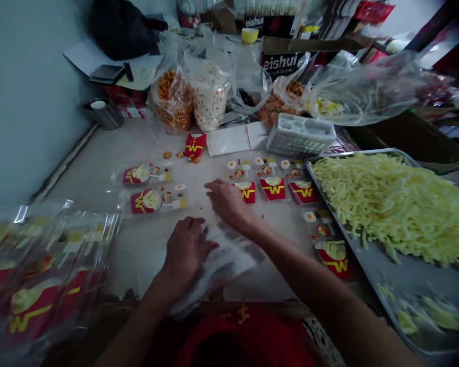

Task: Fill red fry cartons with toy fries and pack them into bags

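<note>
My left hand [185, 250] is at the left edge of clear plastic bags [233, 257] by the table's front edge, its fingers and thumb curled on the film. Above the bags, my right hand [229, 204] points left across the table; its fingers are blurred, and whether they hold anything is unclear. Just right of it lies a clear pack with a red fries carton marked with a yellow W [248, 193], partly covered by the hand. Similar packs, a middle one [272, 188] and a right one [303, 192], continue the row. On the left lie two packs [145, 201] turned sideways.
A metal tray [382, 295] heaped with pale yellow toy fries [398, 209] stands at right. Filled packs [34, 306] overlap at front left. Bags of small pieces [174, 102], a white plastic container [300, 133] and a cardboard box [309, 51] stand behind. A loose red carton [194, 146] lies mid-table.
</note>
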Demonstrator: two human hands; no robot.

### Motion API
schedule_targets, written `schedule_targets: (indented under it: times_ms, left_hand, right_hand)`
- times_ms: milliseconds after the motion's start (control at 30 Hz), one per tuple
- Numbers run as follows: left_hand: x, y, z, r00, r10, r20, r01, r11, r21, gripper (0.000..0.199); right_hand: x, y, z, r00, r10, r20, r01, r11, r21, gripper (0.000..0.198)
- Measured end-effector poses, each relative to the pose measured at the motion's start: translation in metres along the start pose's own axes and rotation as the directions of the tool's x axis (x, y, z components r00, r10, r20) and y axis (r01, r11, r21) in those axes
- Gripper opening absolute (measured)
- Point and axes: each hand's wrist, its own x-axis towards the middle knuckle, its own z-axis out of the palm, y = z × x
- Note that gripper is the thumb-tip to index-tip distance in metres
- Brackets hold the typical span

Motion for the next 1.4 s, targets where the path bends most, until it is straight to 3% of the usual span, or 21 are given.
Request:
schedule_targets:
  times_ms: [100,200,267,400,533,633,733,800,900,1000,1100,1200,1300,1400]
  left_hand:
    - [0.024,0.01,0.008,0.996,-0.034,0.08,0.035,0.999,-0.01,0.057]
    - [0.041,0.011,0.011,0.969,-0.101,0.223,0.129,0.985,-0.113,0.041]
    - [0.046,0.007,0.009,0.955,-0.13,0.267,0.18,0.968,-0.173,0.029]
    - [0.041,-0.003,0.001,0.973,-0.129,0.19,0.166,0.966,-0.196,0.022]
    - [0.031,-0.008,0.0,0.99,-0.142,0.009,0.141,0.98,-0.141,0.024]
    - [0.029,-0.012,0.005,0.988,-0.123,-0.089,0.122,0.992,-0.023,0.02]
    - [0.033,-0.018,0.007,0.983,-0.182,0.019,0.183,0.982,-0.039,0.03]
    - [0.038,-0.022,0.004,0.962,-0.241,0.13,0.255,0.961,-0.107,0.036]
    - [0.045,-0.028,0.0,0.922,-0.247,0.299,0.308,0.935,-0.176,0.026]
    - [0.051,-0.032,-0.006,0.896,-0.255,0.364,0.357,0.9,-0.249,0.023]
    - [0.052,-0.034,-0.017,0.888,-0.223,0.401,0.408,0.784,-0.468,0.025]
    - [0.047,-0.032,-0.032,0.875,-0.141,0.463,0.433,0.657,-0.618,0.032]
    - [0.04,-0.027,-0.043,0.862,-0.126,0.49,0.436,0.677,-0.593,0.029]
    - [0.032,-0.021,-0.046,0.883,-0.192,0.428,0.421,0.727,-0.543,0.027]
  right_hand:
    - [-0.035,0.035,-0.052,0.998,-0.056,0.006,0.051,0.868,-0.494,0.019]
    - [-0.05,0.059,-0.069,0.994,-0.093,0.064,0.113,0.755,-0.646,0.01]
    - [-0.047,0.063,-0.064,0.983,-0.124,0.135,0.182,0.756,-0.629,0.016]
    - [-0.021,0.054,-0.057,0.91,-0.249,0.331,0.391,0.781,-0.487,0.018]
    - [0.013,0.054,-0.073,0.779,-0.399,0.484,0.615,0.636,-0.466,0.075]
    - [0.038,0.061,-0.072,0.679,-0.384,0.625,0.722,0.502,-0.476,0.092]
    - [0.06,0.064,-0.064,0.562,-0.41,0.718,0.818,0.405,-0.409,0.092]
    - [0.07,0.062,-0.062,0.533,-0.456,0.712,0.842,0.365,-0.397,0.093]
    - [0.072,0.055,-0.073,0.587,-0.552,0.592,0.809,0.395,-0.435,0.094]
    - [0.057,0.048,-0.092,0.661,-0.61,0.437,0.75,0.514,-0.416,0.099]
    - [0.031,0.047,-0.111,0.756,-0.557,0.344,0.654,0.617,-0.438,0.1]
    - [0.007,0.052,-0.124,0.836,-0.44,0.328,0.549,0.66,-0.513,0.1]
    - [-0.011,0.059,-0.129,0.863,-0.394,0.315,0.505,0.676,-0.537,0.105]
    - [-0.023,0.058,-0.129,0.872,-0.415,0.261,0.489,0.698,-0.523,0.107]
